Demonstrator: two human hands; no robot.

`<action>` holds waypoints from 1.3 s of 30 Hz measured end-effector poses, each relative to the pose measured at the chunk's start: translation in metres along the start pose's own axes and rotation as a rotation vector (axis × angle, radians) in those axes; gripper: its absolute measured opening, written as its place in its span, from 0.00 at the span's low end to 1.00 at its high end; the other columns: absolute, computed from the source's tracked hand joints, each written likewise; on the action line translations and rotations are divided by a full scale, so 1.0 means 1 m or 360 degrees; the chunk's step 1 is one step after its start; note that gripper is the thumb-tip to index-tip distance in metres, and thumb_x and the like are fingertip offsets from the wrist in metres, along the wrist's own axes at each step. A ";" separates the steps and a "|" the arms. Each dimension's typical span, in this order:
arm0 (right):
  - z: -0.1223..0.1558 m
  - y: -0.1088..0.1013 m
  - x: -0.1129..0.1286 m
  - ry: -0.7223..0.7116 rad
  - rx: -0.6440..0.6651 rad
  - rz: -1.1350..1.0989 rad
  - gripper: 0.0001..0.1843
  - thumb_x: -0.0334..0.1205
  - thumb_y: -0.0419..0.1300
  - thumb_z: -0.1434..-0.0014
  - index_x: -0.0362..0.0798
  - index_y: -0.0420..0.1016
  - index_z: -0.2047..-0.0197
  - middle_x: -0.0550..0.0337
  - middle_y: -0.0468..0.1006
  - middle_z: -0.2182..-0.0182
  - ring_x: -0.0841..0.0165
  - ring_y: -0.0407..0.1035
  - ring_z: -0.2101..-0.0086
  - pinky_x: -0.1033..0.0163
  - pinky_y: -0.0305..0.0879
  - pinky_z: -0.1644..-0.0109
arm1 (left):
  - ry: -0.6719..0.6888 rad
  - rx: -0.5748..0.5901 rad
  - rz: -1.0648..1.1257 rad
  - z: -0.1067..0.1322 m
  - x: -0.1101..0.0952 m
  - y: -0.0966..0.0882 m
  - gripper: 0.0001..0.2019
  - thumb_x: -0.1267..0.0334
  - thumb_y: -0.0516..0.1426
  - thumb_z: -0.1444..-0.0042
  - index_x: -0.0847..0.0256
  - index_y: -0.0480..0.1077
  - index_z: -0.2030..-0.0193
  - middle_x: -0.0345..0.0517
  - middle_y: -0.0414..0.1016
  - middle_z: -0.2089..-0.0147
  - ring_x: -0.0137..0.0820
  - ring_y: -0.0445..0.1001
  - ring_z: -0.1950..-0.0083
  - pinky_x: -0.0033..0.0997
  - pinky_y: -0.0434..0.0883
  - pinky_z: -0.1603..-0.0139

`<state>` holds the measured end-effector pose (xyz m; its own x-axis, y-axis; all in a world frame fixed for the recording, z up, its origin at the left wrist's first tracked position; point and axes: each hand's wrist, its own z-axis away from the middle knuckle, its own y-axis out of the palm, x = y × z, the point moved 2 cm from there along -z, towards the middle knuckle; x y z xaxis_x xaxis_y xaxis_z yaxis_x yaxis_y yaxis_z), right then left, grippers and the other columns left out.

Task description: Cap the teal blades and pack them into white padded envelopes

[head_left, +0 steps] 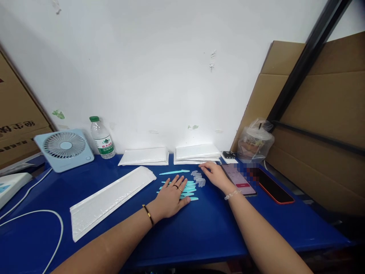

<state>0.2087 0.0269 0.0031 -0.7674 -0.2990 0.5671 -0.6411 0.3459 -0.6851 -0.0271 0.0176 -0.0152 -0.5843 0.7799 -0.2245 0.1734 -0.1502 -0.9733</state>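
Observation:
My left hand (171, 198) lies flat and open on a heap of several teal plastic sticks (190, 189) on the blue table (199, 228). One more teal stick (174, 172) lies apart, a little farther back. My right hand (214, 174) rests palm down with fingers spread, its fingertips beside a short row of small clear plastic caps (199, 178). Neither hand holds anything.
A long strip of white pouches (110, 199) lies at the left; two white pouch stacks (144, 156) (196, 153) sit by the wall. A fan (65, 149), water bottle (102, 137), bagged drink cup (255, 142), two phones (239, 179) (275, 187), white cable (42, 228) and cardboard (319, 114) surround them.

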 end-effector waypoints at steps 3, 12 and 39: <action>-0.001 0.004 -0.004 0.0003 0.0057 0.0009 0.11 0.37 0.54 0.42 0.49 0.78 0.60 0.53 0.78 0.61 0.62 0.70 0.59 0.56 0.64 0.52 | -0.0014 -0.0019 0.0077 0.007 -0.014 0.000 0.33 0.41 0.38 0.39 0.56 0.44 0.31 0.50 0.45 0.29 0.43 0.41 0.29 0.51 0.41 0.33; -0.014 0.029 -0.016 0.0073 0.0202 0.0000 0.09 0.42 0.61 0.47 0.51 0.80 0.64 0.57 0.74 0.67 0.63 0.67 0.63 0.59 0.62 0.58 | -0.0347 -0.0094 0.0301 -0.022 0.020 -0.035 0.08 0.60 0.55 0.47 0.58 0.73 0.63 0.49 0.74 0.58 0.39 0.70 0.53 0.34 0.66 0.55; -0.004 0.021 0.006 0.0506 0.0134 -0.1259 0.17 0.49 0.66 0.52 0.44 0.77 0.65 0.58 0.77 0.74 0.70 0.71 0.73 0.65 0.67 0.67 | -0.0419 -0.0277 0.0867 -0.026 0.068 -0.023 0.11 0.54 0.54 0.48 0.59 0.67 0.66 0.39 0.70 0.71 0.28 0.67 0.70 0.26 0.62 0.70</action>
<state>0.1902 0.0359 -0.0062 -0.0687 -0.1564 0.9853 -0.9959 0.0698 -0.0583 -0.0504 0.0900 -0.0064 -0.5475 0.4405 -0.7115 0.6148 -0.3652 -0.6991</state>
